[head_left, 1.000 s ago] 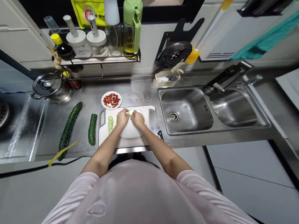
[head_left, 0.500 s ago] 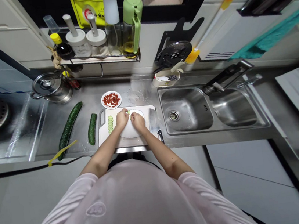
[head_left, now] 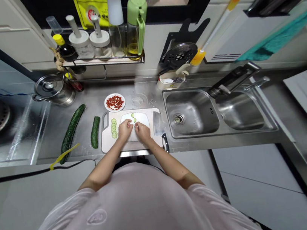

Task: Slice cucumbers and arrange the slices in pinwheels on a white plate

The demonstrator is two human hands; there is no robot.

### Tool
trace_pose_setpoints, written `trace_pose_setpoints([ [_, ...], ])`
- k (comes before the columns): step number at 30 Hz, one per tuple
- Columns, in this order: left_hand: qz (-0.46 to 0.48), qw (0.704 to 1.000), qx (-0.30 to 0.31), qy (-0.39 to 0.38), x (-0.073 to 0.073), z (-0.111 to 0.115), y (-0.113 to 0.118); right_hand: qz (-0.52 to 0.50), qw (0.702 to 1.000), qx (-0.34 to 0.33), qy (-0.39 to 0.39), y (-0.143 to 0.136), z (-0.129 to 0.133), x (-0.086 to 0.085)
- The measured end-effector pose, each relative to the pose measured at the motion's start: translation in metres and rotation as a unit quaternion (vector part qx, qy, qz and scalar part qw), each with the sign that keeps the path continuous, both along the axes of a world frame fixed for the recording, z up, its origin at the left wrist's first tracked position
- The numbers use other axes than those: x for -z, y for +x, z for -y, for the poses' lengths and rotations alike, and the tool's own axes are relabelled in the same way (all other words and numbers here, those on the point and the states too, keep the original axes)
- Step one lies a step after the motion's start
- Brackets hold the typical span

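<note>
A white plate (head_left: 142,118) rests on the white cutting board (head_left: 107,141), with a couple of pale green cucumber slices (head_left: 133,115) near its far edge. My left hand (head_left: 125,129) is over the plate's left side, fingers curled together. Opposite it, my right hand (head_left: 142,131) is closed over the right side, its fingertips just below the slices. Anything pinched in either hand is too small to make out. Overlapping cucumber slices (head_left: 114,128) form a row left of the plate. A cleaver (head_left: 158,124) lies on the board's right edge, its black handle towards me.
Left of the board lie a cut cucumber (head_left: 95,132) and a longer whole cucumber (head_left: 73,132). A small plate of red pieces (head_left: 115,108) stands behind the board. The double sink (head_left: 194,130) is to the right, a lidded pot (head_left: 53,91) at the back left.
Both hands have drawn back slightly towards me and moved apart. The cucumber slices between them now lie uncovered on the plate.
</note>
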State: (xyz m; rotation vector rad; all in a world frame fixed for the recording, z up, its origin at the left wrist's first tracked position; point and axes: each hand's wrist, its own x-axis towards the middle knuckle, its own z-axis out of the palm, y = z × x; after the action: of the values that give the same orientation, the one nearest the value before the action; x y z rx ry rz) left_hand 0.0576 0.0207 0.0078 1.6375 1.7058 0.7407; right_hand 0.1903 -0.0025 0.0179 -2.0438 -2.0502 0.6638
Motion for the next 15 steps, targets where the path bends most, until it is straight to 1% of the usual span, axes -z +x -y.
trace_pose_setpoints([
  [4, -0.001, 1.0, 0.01, -0.01, -0.001, 0.015, -0.004, -0.003, 1.0, -0.019, -0.019, -0.001, 0.008, -0.003],
  [8, -0.008, 1.0, 0.011, -0.017, -0.003, 0.029, -0.014, 0.0, 0.999, -0.039, -0.022, 0.001, 0.012, -0.005],
  [11, -0.035, 0.999, -0.005, -0.027, -0.006, 0.039, -0.027, 0.002, 0.999, -0.045, -0.018, 0.002, 0.014, -0.006],
  [15, -0.102, 0.993, -0.049, -0.027, -0.009, 0.054, -0.051, -0.004, 0.999, -0.047, -0.014, 0.004, 0.018, -0.008],
])
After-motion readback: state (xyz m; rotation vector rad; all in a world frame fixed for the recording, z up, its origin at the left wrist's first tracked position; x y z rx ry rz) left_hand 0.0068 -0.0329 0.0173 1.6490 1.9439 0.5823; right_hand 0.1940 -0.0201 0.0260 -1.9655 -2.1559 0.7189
